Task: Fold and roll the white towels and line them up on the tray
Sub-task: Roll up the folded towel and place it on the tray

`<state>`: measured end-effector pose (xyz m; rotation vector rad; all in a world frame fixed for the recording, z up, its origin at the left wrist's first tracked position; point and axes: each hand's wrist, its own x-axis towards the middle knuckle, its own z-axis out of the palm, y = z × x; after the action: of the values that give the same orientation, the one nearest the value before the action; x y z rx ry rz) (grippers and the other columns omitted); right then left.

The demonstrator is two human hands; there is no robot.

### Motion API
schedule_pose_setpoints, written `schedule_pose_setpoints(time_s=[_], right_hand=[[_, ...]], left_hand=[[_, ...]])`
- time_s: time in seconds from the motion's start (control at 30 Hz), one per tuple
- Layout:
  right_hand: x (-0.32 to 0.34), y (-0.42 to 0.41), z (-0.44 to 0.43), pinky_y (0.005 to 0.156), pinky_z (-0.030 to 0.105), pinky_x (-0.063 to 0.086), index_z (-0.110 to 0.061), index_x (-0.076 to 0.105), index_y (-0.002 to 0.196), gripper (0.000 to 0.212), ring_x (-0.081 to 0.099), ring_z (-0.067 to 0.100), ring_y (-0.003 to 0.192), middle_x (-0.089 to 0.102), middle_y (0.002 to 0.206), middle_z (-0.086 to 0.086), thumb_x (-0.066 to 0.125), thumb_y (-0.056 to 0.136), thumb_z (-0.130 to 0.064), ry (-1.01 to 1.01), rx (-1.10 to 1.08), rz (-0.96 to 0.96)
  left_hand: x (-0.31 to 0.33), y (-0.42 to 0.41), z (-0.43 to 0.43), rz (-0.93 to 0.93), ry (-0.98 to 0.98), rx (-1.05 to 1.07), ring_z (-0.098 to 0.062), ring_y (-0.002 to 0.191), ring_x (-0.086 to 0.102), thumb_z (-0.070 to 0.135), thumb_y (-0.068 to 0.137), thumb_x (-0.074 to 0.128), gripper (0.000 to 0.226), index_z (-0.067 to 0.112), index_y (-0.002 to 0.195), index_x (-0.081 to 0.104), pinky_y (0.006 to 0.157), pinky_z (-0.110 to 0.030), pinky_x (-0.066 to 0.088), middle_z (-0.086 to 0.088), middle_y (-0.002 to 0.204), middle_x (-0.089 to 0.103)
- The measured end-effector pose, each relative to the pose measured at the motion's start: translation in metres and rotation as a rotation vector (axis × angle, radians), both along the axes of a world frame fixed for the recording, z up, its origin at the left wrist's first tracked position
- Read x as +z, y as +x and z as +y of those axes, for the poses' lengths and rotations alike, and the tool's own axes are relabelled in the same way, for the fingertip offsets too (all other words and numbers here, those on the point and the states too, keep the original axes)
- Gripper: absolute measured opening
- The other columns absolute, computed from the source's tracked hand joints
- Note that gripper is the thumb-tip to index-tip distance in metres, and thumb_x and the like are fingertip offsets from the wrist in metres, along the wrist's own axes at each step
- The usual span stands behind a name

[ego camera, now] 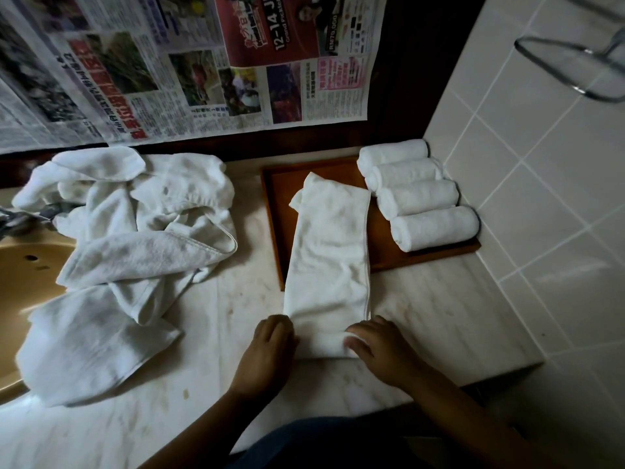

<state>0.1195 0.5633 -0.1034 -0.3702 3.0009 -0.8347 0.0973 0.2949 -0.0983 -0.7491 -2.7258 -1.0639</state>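
White terry towel, folded into a long strip; left hand and right hand grip its rolled end.

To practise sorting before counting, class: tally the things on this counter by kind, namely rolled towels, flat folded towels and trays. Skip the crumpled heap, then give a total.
Rolled towels: 4
Folded towel: 1
Tray: 1
Total: 6
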Motion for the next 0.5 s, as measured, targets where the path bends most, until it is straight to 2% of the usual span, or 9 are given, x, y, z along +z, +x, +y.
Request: schedule_pose_setpoints(time_s=[0.1, 0.17, 0.23, 0.33, 0.43, 0.5], right_hand=[[-0.001, -0.004, -0.005, 0.065, 0.04, 0.049, -0.026, 0.064, 0.081, 0.039, 0.057, 0.023, 0.074, 0.066, 0.076, -0.006, 0.039, 0.102, -0.049, 0.026, -0.061, 0.074], [-0.001, -0.003, -0.013, 0.06, 0.038, 0.046, -0.023, 0.06, 0.075, 0.04, 0.055, 0.025, 0.069, 0.06, 0.074, -0.002, 0.039, 0.101, -0.046, 0.076, -0.127, 0.129], [-0.001, 0.002, -0.02, 0.063, 0.037, 0.046, -0.021, 0.061, 0.084, 0.034, 0.055, 0.024, 0.075, 0.057, 0.088, 0.0, 0.041, 0.101, -0.043, 0.074, -0.185, 0.165], [-0.005, 0.015, -0.022, 0.08, 0.036, 0.049, -0.018, 0.065, 0.102, 0.025, 0.059, 0.022, 0.095, 0.057, 0.112, 0.001, 0.05, 0.099, -0.038, 0.004, -0.145, 0.223], [-0.008, 0.029, -0.016, 0.097, 0.03, 0.044, -0.019, 0.065, 0.118, 0.043, 0.055, 0.014, 0.115, 0.06, 0.124, -0.002, 0.064, 0.089, -0.051, -0.012, -0.036, 0.2], [-0.01, 0.032, -0.012, 0.094, 0.03, 0.046, -0.023, 0.064, 0.121, 0.047, 0.055, 0.01, 0.112, 0.059, 0.123, -0.007, 0.065, 0.085, -0.053, 0.025, -0.014, 0.197]], left_hand=[[-0.016, 0.004, -0.015, 0.141, -0.147, -0.205, -0.024, 0.108, 0.055, 0.041, 0.099, 0.052, 0.038, 0.008, 0.113, 0.064, 0.088, -0.032, 0.05, -0.009, 0.119, 0.061], [-0.019, 0.004, -0.02, 0.196, -0.225, -0.208, -0.024, 0.111, 0.057, 0.043, 0.1, 0.049, 0.043, 0.008, 0.115, 0.067, 0.089, -0.034, 0.053, -0.01, 0.12, 0.064], [-0.016, 0.001, -0.019, 0.18, -0.237, -0.169, -0.023, 0.111, 0.057, 0.041, 0.102, 0.043, 0.043, 0.009, 0.118, 0.067, 0.088, -0.034, 0.055, -0.007, 0.119, 0.065], [-0.007, 0.0, -0.014, 0.054, -0.199, -0.1, -0.019, 0.11, 0.057, 0.04, 0.099, 0.045, 0.04, 0.014, 0.122, 0.064, 0.089, -0.032, 0.054, -0.002, 0.119, 0.066], [0.001, 0.0, -0.012, -0.094, -0.136, -0.027, -0.015, 0.11, 0.056, 0.044, 0.097, 0.045, 0.041, 0.019, 0.124, 0.063, 0.093, -0.026, 0.049, 0.001, 0.12, 0.065], [0.001, 0.001, -0.012, -0.14, -0.101, -0.017, -0.013, 0.11, 0.055, 0.047, 0.097, 0.044, 0.043, 0.02, 0.125, 0.063, 0.094, -0.025, 0.047, 0.003, 0.121, 0.065]])
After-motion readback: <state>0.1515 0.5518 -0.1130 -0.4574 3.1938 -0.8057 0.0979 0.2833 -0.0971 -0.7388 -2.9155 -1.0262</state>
